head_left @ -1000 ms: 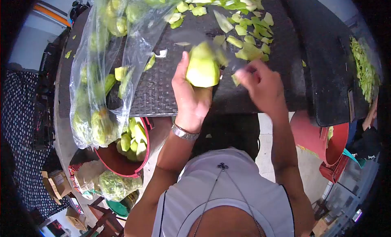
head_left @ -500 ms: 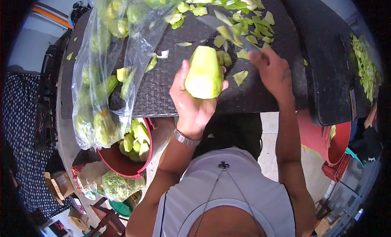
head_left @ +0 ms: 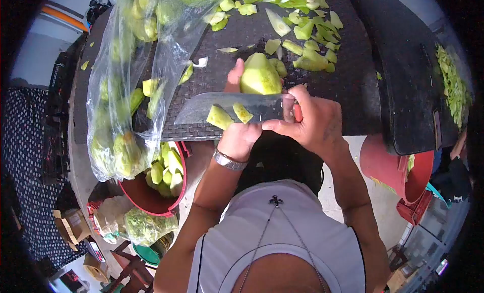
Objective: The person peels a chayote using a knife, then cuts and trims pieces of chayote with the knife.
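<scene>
My left hand (head_left: 239,137) holds a peeled pale-green fruit (head_left: 261,74), tapered toward its far end, above the near edge of the table. Its thumb shows on the fruit's left side; the palm and most fingers are hidden behind the blade. In my right hand (head_left: 317,116) is a broad-bladed knife (head_left: 201,102), gripped at its handle. The blade lies level, pointing left across the near end of the fruit. Two pieces of green peel (head_left: 220,117) cling to the blade. Beyond the fruit, cut peel (head_left: 312,61) is scattered on the table.
The dark woven tabletop (head_left: 348,91) carries a clear plastic bag (head_left: 108,126) of green fruit at left. Below it stands a red bucket (head_left: 132,200) with peeled pieces. Another red bucket (head_left: 375,159) stands at right, under a black board (head_left: 411,106). Green shreds (head_left: 451,81) lie far right.
My right hand has brought the knife from the peel pile toward me, across the fruit and left wrist. The fruit has tilted and its near end is now behind the blade.
</scene>
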A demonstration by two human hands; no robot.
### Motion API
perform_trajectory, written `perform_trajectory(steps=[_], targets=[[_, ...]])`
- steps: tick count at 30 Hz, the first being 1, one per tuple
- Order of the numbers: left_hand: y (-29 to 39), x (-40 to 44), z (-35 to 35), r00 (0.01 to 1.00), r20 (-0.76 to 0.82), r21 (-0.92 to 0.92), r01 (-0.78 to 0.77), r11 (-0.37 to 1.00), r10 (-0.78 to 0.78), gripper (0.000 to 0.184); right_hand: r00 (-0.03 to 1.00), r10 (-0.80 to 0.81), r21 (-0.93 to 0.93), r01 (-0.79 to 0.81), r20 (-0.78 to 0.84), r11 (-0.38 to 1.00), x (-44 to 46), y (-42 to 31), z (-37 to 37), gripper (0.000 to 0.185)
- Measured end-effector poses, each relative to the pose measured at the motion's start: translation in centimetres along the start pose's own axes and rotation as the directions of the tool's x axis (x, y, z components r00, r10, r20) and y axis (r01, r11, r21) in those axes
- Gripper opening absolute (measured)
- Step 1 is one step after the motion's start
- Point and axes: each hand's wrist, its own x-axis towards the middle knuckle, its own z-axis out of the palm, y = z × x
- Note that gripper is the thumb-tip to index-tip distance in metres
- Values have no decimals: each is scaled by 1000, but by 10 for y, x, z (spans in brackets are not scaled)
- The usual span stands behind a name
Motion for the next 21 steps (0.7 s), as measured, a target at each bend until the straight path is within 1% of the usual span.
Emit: perform_trajectory(steps=[1,4,7,8,9,11,12,14,15,16,18,21], targets=[[-1,0,-1,1000,9,8,-6,1000,6,57,1000,-9,-20,9,2,1000,0,1,0,68],[-4,4,0,994,-75,31,-79,996,81,56,1000,-24,-9,25,17,1000,1,4,-1,67],[-5,3,5,947,-212,-26,-252,967,241,53,990,137,-51,-135,43,990,8,20,-8,63],[1,-10,8,975,-108,25,-193,981,195,48,955,296,-71,-293,26,953,11,29,-11,58],[9,-12,11,985,-122,85,-110,990,120,45,931,363,-51,-362,34,931,14,37,-16,56],[8,-15,17,972,-164,118,-149,982,167,44,871,488,-14,-488,57,873,18,50,-24,54],[7,-11,13,974,-135,91,-171,981,182,45,903,429,38,-430,37,902,13,46,-17,53],[2,-3,2,977,-78,41,-195,980,197,47,931,346,81,-356,115,931,6,20,-16,55],[-2,-2,4,962,-44,55,-267,962,269,47,944,299,105,-314,144,943,7,12,-15,55],[-8,-5,6,941,-15,71,-336,939,338,47,960,255,131,-270,120,954,6,9,-11,50],[-13,-6,7,909,-20,110,-413,904,417,48,984,165,187,-176,71,966,4,7,-1,41],[-15,-2,6,882,-118,170,-434,885,456,50,986,145,147,-155,77,977,9,11,-4,43]])
